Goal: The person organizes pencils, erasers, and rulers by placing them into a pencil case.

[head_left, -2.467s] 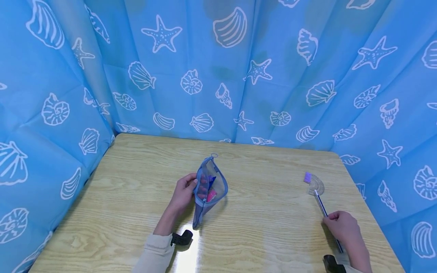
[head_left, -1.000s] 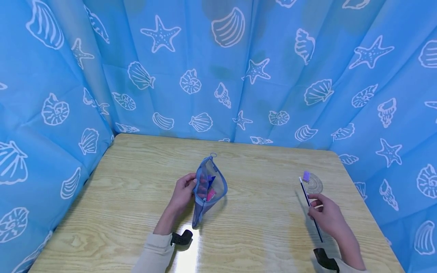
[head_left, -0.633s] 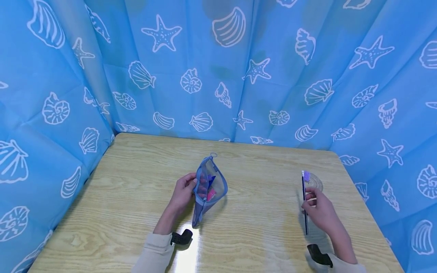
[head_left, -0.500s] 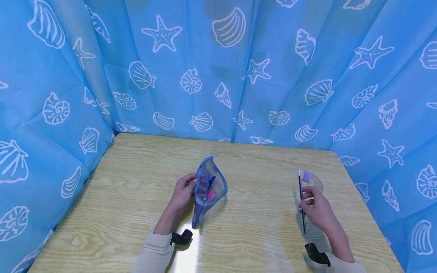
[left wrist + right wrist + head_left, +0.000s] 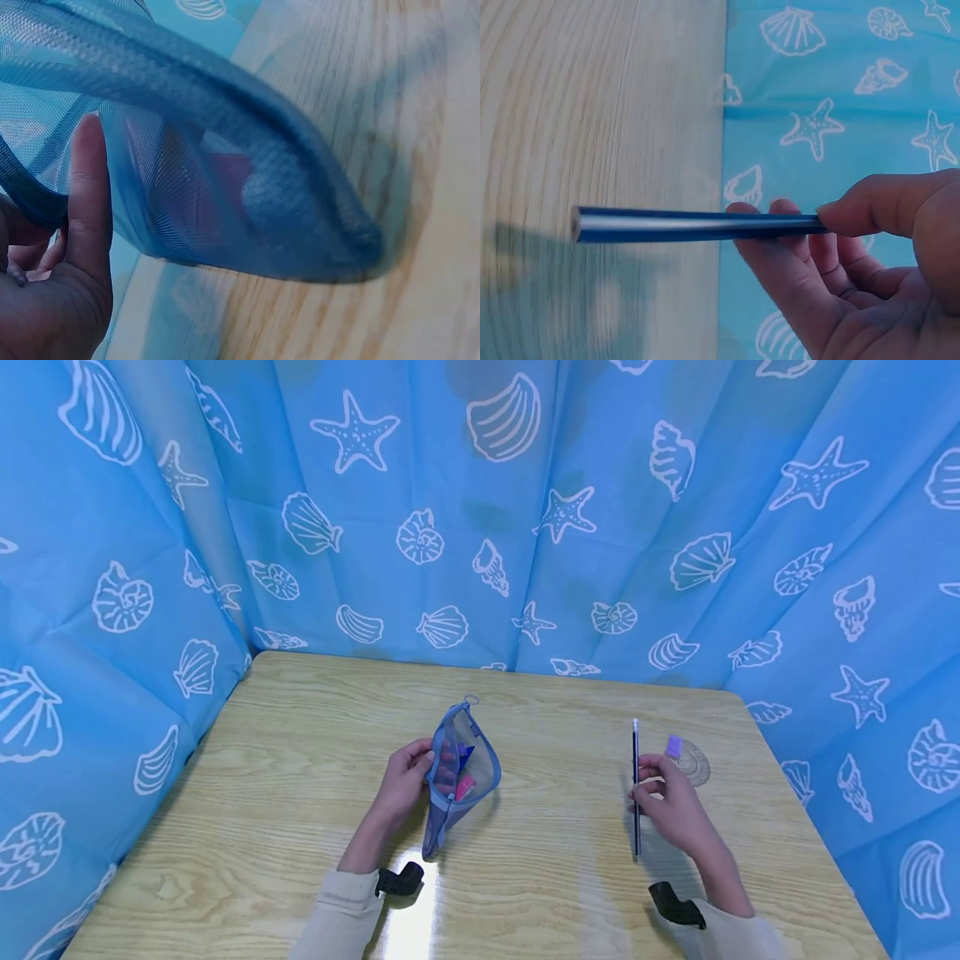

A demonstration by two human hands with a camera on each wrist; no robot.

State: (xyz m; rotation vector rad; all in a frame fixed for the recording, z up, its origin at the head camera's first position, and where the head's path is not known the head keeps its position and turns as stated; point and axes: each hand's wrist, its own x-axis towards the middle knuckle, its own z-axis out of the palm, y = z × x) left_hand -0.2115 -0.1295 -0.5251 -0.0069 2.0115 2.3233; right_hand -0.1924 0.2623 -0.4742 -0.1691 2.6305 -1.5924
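My left hand [image 5: 400, 787] grips the near-left side of a blue mesh zip pouch [image 5: 486, 770], whose mouth gapes upward. Inside the pouch lie a dark blue pointed piece [image 5: 465, 755] and a pink block [image 5: 465, 787]. In the left wrist view, the thumb lies along the mesh [image 5: 300, 202], and a reddish shape shows through it. Over the right half of the table, my right hand [image 5: 675, 810] pinches a dark blue pencil [image 5: 635, 747] between thumb and fingers, white end pointing away. The right wrist view shows the pencil's flat other end [image 5: 576, 225].
To the right of the pencil, a clear protractor [image 5: 699, 767] lies on the wooden table [image 5: 300, 760] with a small purple block [image 5: 673, 747] at its edge. A blue curtain [image 5: 450, 485] with white shells closes off the back and both sides.
My right hand has lifted the pencil off the protractor area and carried it left, turning it nearly straight away from me. The left hand and pouch have stayed in place.
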